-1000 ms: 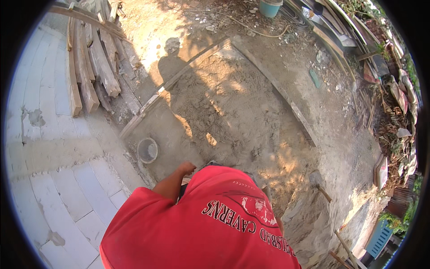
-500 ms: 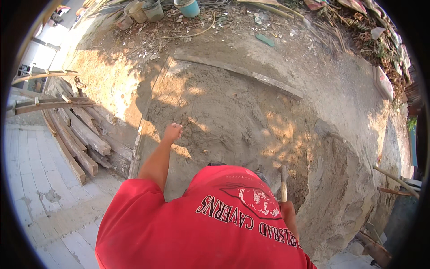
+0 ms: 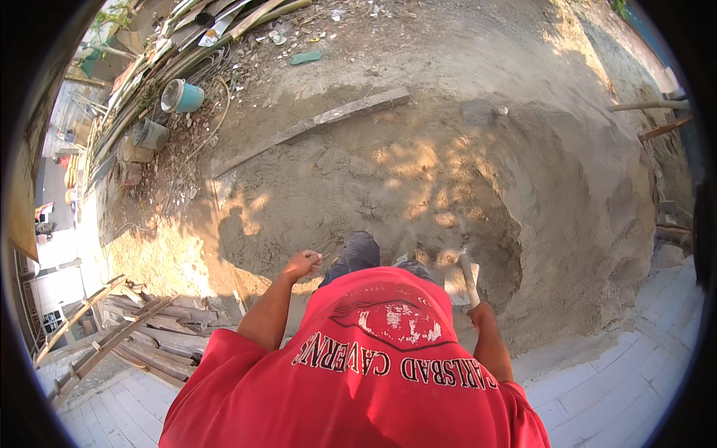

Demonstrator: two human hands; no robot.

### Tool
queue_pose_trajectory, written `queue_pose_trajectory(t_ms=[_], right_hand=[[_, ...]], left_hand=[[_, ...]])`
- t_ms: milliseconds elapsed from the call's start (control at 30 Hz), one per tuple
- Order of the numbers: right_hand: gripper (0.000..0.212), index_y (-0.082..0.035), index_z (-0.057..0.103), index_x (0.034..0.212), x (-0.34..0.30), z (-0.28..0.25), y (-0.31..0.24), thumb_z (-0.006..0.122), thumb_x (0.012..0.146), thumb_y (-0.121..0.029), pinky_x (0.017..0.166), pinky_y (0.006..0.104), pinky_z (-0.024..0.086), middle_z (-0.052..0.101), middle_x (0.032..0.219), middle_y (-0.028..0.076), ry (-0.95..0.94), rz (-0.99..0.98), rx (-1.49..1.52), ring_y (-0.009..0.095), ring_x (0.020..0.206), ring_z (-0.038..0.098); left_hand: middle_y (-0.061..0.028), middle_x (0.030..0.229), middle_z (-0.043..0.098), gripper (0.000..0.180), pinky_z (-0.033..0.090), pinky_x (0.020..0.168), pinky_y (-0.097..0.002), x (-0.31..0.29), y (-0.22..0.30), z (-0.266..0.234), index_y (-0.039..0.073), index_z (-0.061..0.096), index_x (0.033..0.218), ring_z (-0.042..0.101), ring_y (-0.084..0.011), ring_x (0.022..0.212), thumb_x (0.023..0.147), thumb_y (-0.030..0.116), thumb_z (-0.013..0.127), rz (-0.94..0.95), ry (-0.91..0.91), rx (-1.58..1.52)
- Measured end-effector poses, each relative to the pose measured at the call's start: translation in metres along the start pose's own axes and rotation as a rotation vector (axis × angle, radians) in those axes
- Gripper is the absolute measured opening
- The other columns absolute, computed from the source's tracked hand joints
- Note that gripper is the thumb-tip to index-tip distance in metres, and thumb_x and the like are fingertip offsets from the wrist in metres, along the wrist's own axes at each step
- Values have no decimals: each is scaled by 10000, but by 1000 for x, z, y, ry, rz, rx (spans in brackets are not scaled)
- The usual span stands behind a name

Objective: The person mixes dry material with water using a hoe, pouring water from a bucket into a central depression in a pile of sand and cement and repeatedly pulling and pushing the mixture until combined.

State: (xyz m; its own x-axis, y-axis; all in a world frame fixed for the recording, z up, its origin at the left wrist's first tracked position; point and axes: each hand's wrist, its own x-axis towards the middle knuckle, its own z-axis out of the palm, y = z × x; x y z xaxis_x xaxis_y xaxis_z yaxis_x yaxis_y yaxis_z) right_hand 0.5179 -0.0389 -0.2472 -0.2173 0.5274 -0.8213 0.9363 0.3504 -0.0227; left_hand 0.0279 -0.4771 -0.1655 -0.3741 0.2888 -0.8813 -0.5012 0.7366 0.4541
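Note:
My left hand [image 3: 302, 263] hangs over the mud-coloured ground left of my dark trouser leg [image 3: 357, 252], its fingers curled in with nothing visible in them. On the right, my right hand [image 3: 482, 314] is closed round the lower end of a pale wooden handle [image 3: 468, 278]. A flat, light-grey piece [image 3: 453, 287] shows beside the handle; whether it is part of the same tool I cannot tell. Under both hands lies wet-looking grey-brown mortar or sand [image 3: 321, 201], dug into a hollow on the right.
A long wooden board [image 3: 328, 119] borders the far side of the mix. Several buckets, one of them blue [image 3: 182, 96], stand at the far left. Stacked timber [image 3: 160, 343] lies at the near left. A sandy mound [image 3: 582, 224] rises on the right, beside pale paving [image 3: 620, 381].
My view has turned to the right, so the buckets and board have swung left. My left hand has come nearer my body. The wooden handle is still in my right hand.

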Motion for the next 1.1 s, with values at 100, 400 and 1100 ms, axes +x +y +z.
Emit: queue_pose_trajectory(t_ms=[100,400,1100], right_hand=[[359,6,751,943,-6,27,-32,777,809,-326,638,413,552,726,768,134,-203,167,103,240,661,707],[378,-18,759,869,-30,12,-23,738,831,-393,676,406,546,724,758,134,-222,132,182,240,697,704],[296,20,684,818,56,-284,-319,708,879,-268,529,374,443,625,645,74,13,-41,-130,179,571,598]], left_hand=[[-21,910,706,318,531,613,-320,-4,17,-50,59,689,1075,647,-135,735,959,352,644,-15,235,69],[-56,958,729,309,548,737,-329,56,130,2,59,709,1077,675,-182,816,945,332,652,168,166,116],[-74,699,693,314,526,599,-371,155,13,-80,55,709,820,644,-202,603,881,350,621,3,293,-127]])
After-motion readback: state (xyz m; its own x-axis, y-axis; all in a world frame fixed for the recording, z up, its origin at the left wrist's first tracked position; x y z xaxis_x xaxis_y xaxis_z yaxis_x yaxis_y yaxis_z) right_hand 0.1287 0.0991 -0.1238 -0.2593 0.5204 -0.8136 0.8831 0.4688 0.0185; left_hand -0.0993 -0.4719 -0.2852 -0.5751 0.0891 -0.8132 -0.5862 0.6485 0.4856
